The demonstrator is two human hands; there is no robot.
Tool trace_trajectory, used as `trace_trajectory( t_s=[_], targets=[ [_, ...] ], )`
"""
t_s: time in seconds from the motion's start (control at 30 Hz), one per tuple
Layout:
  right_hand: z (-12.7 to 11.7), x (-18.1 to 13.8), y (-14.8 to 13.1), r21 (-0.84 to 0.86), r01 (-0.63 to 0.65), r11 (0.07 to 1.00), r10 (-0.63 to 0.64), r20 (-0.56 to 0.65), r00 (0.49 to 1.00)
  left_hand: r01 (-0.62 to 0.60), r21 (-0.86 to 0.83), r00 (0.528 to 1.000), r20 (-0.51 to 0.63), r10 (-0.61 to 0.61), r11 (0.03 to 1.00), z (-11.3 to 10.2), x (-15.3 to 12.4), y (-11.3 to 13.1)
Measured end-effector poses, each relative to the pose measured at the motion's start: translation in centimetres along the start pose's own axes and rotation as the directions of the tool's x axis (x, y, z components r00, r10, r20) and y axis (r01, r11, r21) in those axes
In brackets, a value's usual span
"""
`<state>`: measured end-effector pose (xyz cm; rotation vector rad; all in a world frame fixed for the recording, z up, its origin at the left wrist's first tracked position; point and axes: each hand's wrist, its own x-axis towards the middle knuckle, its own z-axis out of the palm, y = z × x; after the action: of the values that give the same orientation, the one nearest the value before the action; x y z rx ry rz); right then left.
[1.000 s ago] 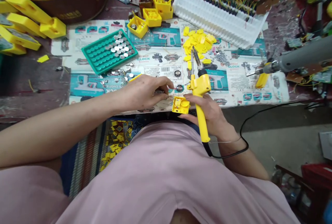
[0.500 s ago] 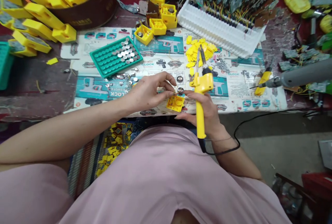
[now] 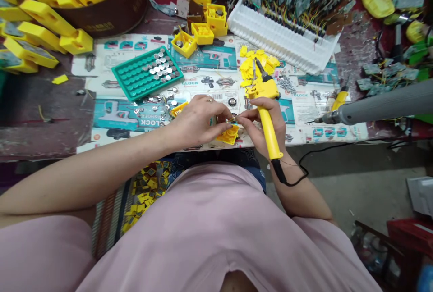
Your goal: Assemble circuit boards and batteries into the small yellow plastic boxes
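My left hand and my right hand meet over a small yellow plastic box at the near table edge. Fingers of both hands pinch at a small part on top of the box; what that part is I cannot make out. My right hand also grips a yellow soldering iron, its tip pointing away from me and its black cord trailing off the table. A ring shows on my left hand.
A green tray with several round metal cells lies left of centre. Yellow boxes and a heap of small yellow pieces sit behind. A white rack holds wired boards. A grey electric screwdriver hangs at right.
My hands have drawn together over the yellow box, which shifted slightly left. The soldering iron tilted so its handle leans toward the lower right.
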<state>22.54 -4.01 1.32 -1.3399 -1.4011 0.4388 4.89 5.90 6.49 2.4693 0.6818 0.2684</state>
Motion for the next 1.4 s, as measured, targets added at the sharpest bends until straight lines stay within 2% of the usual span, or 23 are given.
trace_trajectory(
  t_s=[0.07, 0.17, 0.33, 0.43, 0.47, 0.57, 0.67, 0.8, 0.87, 1.0, 1.23, 1.4],
  targets=[
    [-0.2, 0.1, 0.0, -0.070, 0.024, 0.997, -0.024, -0.001, 1.000, -0.039, 0.120, 0.999, -0.025, 0.043, 0.992, 0.4, 0.4, -0.2],
    [-1.2, 0.0, -0.2, -0.204, 0.101, 0.974, -0.100, 0.016, 0.995, -0.024, 0.251, 0.999, -0.038, 0.035, 0.968, 0.9, 1.0, -0.5],
    [-5.3, -1.3, -2.2, -0.374, 0.244, 0.895, -0.225, 0.096, 0.970, 0.066, 0.321, 0.987, 0.118, -0.109, 0.945, 0.5, 2.3, -0.3],
    [-8.1, -2.5, -3.5, -0.586, 0.280, 0.760, -0.303, 0.061, 0.951, 0.145, 0.320, 0.960, 0.185, -0.212, 0.936, 0.1, 2.8, 0.1],
    [-8.8, -3.0, -3.7, -0.613, 0.273, 0.741, -0.320, 0.036, 0.947, 0.166, 0.316, 0.952, 0.195, -0.236, 0.934, 0.0, 3.0, 0.2],
    [-9.9, -4.3, -3.6, -0.548, 0.245, 0.800, -0.308, -0.024, 0.951, 0.198, 0.269, 0.941, 0.217, -0.259, 0.943, -0.1, 3.2, 0.2],
    [-9.8, -5.3, -2.8, -0.461, 0.234, 0.856, -0.295, -0.063, 0.953, 0.211, 0.203, 0.943, 0.217, -0.254, 0.956, 0.0, 3.4, -0.1],
    [-9.3, -6.0, -2.2, -0.399, 0.231, 0.887, -0.259, -0.018, 0.966, 0.216, 0.180, 0.942, 0.218, -0.253, 0.960, 0.1, 3.7, -0.2],
    [-9.2, -6.0, -2.0, -0.364, 0.269, 0.892, -0.284, 0.012, 0.959, 0.228, 0.193, 0.937, 0.224, -0.269, 0.954, 0.2, 3.8, 0.1],
    [-9.1, -5.8, -1.8, -0.358, 0.353, 0.864, -0.339, 0.104, 0.935, 0.257, 0.209, 0.924, 0.234, -0.303, 0.944, 0.3, 4.0, 0.4],
    [-8.6, -4.1, -2.4, -0.428, 0.453, 0.782, -0.416, 0.183, 0.891, 0.245, 0.249, 0.919, 0.249, -0.306, 0.937, 0.5, 4.0, 0.3],
    [-8.6, -3.7, -2.9, -0.473, 0.489, 0.733, -0.408, 0.269, 0.872, 0.245, 0.233, 0.926, 0.232, -0.299, 0.941, 0.5, 4.0, 0.2]
  ],
)
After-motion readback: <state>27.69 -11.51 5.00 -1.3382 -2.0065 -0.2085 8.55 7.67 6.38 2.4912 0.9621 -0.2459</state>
